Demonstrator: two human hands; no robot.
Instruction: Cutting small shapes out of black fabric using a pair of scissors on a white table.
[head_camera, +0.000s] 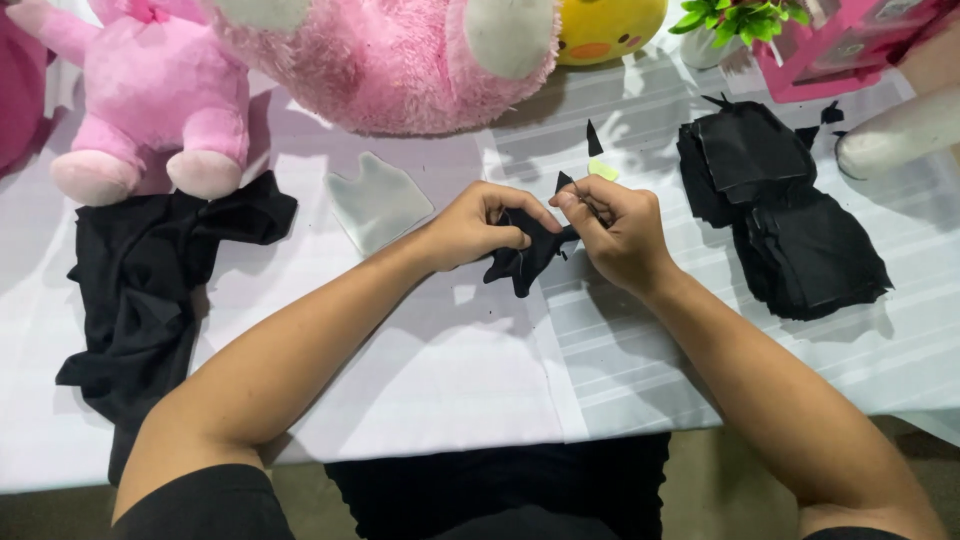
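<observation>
My left hand and my right hand meet over the middle of the white table, both pinching a small black fabric piece. The piece hangs crumpled between the two hands, with a pointed tip sticking up above the fingers. My right hand's thumb and forefinger are closed at its upper edge; whether a needle is there is too small to tell. A small yellow-green scrap lies just beyond my right hand.
A stack of cut black fabric pieces lies at the right. A large black cloth drapes at the left. A translucent pattern sheet lies behind my left hand. Pink plush toys, a yellow plush and a pink box line the back.
</observation>
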